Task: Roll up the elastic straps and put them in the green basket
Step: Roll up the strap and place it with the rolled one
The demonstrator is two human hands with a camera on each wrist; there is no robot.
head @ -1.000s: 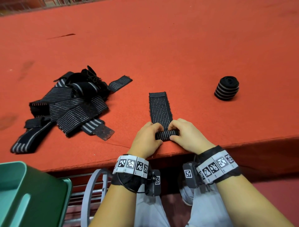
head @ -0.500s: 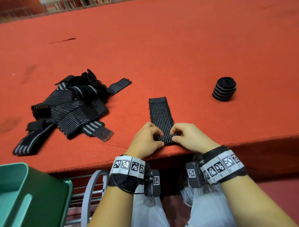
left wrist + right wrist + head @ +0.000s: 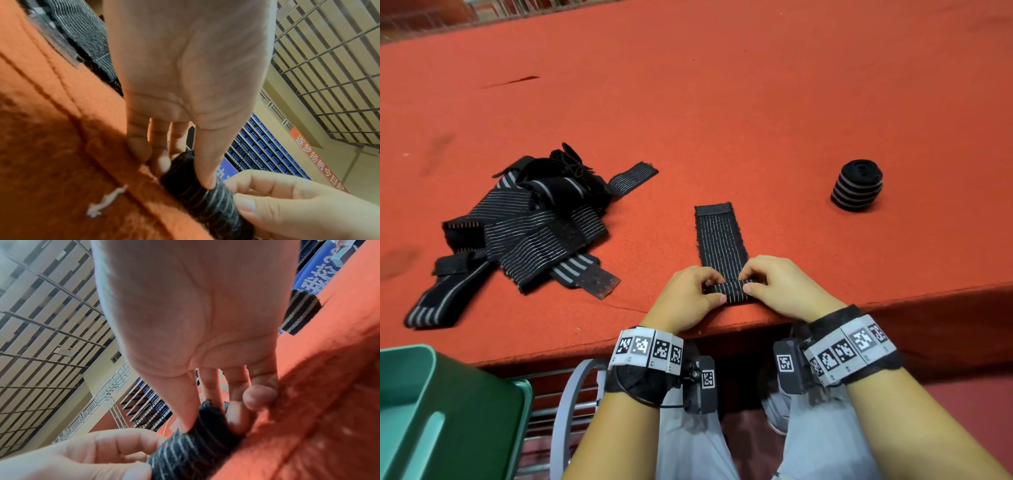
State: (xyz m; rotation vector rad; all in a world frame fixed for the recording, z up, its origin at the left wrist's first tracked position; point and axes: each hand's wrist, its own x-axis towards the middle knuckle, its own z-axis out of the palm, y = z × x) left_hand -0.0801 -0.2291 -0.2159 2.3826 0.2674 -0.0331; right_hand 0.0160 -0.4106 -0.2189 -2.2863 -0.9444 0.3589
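A black elastic strap with thin grey lines [image 3: 719, 236] lies flat near the front edge of the red table, its near end rolled into a small tube [image 3: 732, 291]. My left hand [image 3: 690, 296] pinches the tube's left end between thumb and fingers [image 3: 205, 170]. The right end is pinched by my right hand [image 3: 777, 286], thumb on top [image 3: 185, 410]. The roll [image 3: 207, 194] [image 3: 189, 446] rests on the cloth. A finished rolled strap [image 3: 858, 185] [image 3: 300, 313] stands at the right. The green basket [image 3: 431, 411] sits below the table at lower left.
A heap of loose black striped straps [image 3: 527, 226] lies on the table [image 3: 756, 102] to the left of my hands. A grey metal frame [image 3: 566, 404] stands under the table beside the basket. My legs are below the table edge.
The rolled end has grown slightly and moved forward along the strap, shortening the flat part. Both hands have kept their hold and shifted a little away from the table edge.
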